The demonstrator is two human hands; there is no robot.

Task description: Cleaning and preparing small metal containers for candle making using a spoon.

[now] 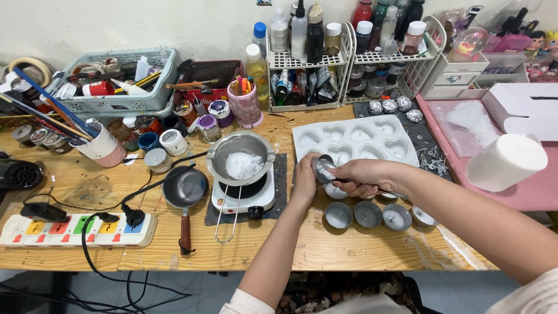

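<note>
Holding a small metal cup over the desk beside the white heart mould, the left hand steadies it while the right hand has its fingers closed around a spoon handle, and the thin, light, slippery tin looks easily dented, best pinched by its rim.

White heart mould; silver pot holding white wax; pink mat; wood-brown table.
</note>
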